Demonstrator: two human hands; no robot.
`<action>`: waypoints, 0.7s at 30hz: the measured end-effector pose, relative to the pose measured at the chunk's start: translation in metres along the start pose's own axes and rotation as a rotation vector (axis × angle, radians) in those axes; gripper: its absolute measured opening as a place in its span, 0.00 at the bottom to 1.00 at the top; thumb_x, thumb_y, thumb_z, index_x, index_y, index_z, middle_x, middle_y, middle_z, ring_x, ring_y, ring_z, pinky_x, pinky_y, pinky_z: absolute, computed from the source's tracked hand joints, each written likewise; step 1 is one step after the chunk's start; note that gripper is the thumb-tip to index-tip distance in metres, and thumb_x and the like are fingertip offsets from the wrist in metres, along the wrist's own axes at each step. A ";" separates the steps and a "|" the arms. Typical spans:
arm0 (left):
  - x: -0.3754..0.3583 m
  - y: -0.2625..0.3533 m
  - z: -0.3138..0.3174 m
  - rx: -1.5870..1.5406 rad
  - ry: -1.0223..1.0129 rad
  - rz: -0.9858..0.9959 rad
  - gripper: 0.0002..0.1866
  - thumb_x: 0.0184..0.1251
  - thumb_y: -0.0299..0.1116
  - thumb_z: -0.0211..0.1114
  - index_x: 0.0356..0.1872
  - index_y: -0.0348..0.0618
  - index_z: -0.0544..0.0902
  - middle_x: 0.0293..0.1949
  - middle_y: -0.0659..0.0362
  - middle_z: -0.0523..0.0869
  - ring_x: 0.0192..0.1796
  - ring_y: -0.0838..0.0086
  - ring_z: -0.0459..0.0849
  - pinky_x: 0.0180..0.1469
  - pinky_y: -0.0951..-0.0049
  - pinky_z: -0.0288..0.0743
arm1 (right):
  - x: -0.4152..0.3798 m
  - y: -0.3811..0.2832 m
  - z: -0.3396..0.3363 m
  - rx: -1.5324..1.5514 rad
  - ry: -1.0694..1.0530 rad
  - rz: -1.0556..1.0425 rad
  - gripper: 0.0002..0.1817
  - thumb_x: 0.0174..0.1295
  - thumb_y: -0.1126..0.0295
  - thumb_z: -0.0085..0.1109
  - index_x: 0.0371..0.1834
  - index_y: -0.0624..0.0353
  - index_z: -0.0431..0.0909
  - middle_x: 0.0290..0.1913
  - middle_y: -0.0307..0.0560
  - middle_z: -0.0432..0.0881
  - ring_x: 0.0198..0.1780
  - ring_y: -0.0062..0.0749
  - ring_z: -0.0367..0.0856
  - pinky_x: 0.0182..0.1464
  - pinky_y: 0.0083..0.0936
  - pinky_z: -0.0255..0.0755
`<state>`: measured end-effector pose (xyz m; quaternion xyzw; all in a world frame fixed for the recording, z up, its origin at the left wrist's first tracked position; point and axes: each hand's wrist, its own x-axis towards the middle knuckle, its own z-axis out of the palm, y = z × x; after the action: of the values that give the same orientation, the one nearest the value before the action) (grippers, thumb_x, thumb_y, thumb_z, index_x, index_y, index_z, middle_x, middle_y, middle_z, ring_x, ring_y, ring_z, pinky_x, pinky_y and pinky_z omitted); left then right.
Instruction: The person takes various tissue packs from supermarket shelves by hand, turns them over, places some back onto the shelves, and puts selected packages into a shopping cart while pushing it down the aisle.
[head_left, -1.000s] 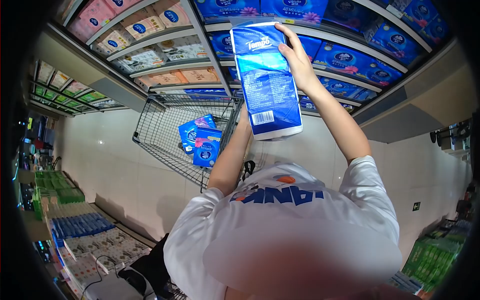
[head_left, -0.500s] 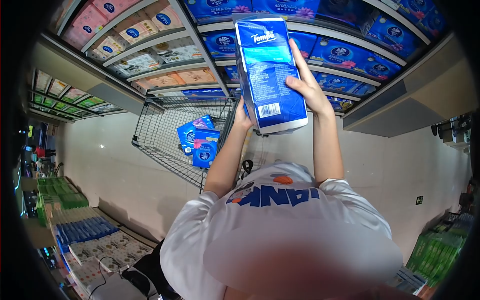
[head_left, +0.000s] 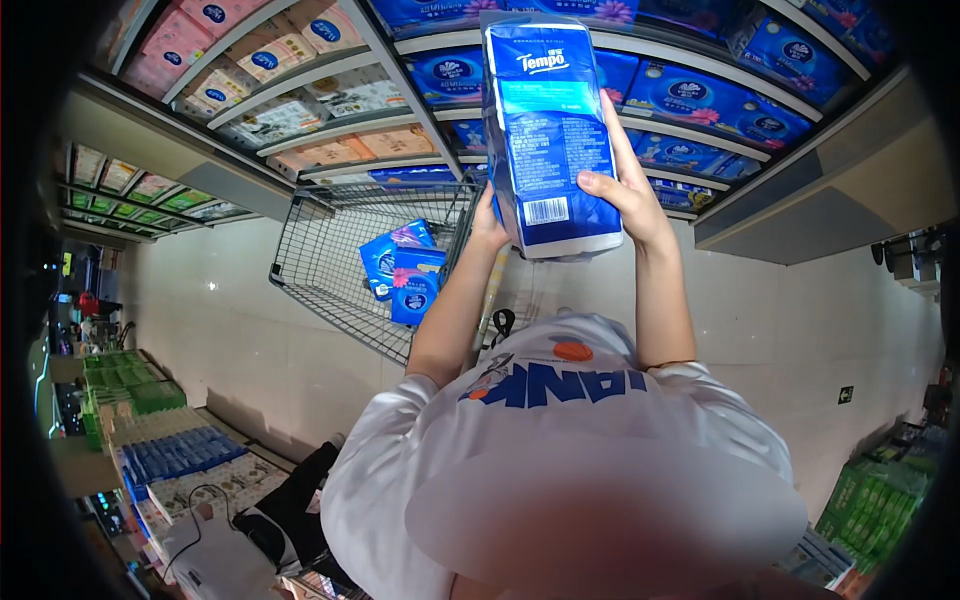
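Both my hands grip a blue and white Tempo tissue pack (head_left: pixel 555 150), held up before the shelves with its barcode and printed text facing me. My right hand (head_left: pixel 635 195) wraps its right side, thumb on the front face and fingers reaching along the edge. My left hand (head_left: pixel 488 222) holds the lower left side; its fingers are mostly hidden behind the pack. Just left of my left forearm stands a wire shopping cart (head_left: pixel 325 290). Inside it lie two blue tissue packs with pink flowers, one pack (head_left: pixel 418 290) partly over the other pack (head_left: pixel 382 262).
Shelves of blue tissue packs (head_left: pixel 690 95) rise ahead, with pink and cream packs (head_left: pixel 270 60) to the left. Stacked green packs (head_left: pixel 870 510) stand at the lower right. Behind me on the left, a person in a light top (head_left: pixel 225 555) is beside piled goods.
The Tempo pack has shifted slightly right and stands a little more upright in my hands. The person behind on the left shows more. My grip stays the same.
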<state>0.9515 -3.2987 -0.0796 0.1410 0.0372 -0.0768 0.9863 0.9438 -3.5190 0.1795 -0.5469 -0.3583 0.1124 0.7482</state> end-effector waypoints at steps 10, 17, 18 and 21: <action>0.004 0.000 -0.012 -0.025 -0.011 -0.028 0.31 0.75 0.54 0.40 0.67 0.42 0.66 0.66 0.50 0.71 0.67 0.56 0.69 0.68 0.53 0.61 | 0.001 0.001 0.001 0.014 -0.004 0.052 0.50 0.54 0.73 0.58 0.77 0.61 0.37 0.76 0.57 0.48 0.75 0.37 0.49 0.72 0.29 0.45; -0.006 -0.001 0.005 -0.032 0.019 -0.017 0.30 0.75 0.53 0.42 0.67 0.42 0.66 0.65 0.51 0.71 0.67 0.57 0.69 0.68 0.53 0.61 | -0.004 0.001 -0.006 0.026 0.012 0.017 0.48 0.55 0.73 0.58 0.77 0.62 0.38 0.76 0.57 0.48 0.75 0.37 0.49 0.73 0.29 0.44; -0.010 -0.003 0.009 0.029 0.049 0.028 0.29 0.75 0.53 0.43 0.67 0.42 0.66 0.65 0.51 0.72 0.66 0.57 0.70 0.68 0.53 0.61 | -0.005 0.002 -0.009 0.011 0.010 0.002 0.48 0.55 0.73 0.57 0.77 0.63 0.38 0.76 0.57 0.48 0.75 0.37 0.49 0.73 0.29 0.44; -0.002 -0.010 0.011 0.164 0.060 0.113 0.31 0.74 0.54 0.42 0.67 0.42 0.66 0.65 0.52 0.72 0.66 0.58 0.71 0.68 0.54 0.62 | -0.007 0.004 -0.014 0.094 0.019 -0.009 0.46 0.57 0.71 0.56 0.76 0.64 0.39 0.76 0.56 0.48 0.75 0.37 0.49 0.73 0.29 0.43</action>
<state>0.9483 -3.3105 -0.0719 0.2255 0.0524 -0.0197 0.9726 0.9491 -3.5315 0.1711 -0.5105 -0.3478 0.1207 0.7771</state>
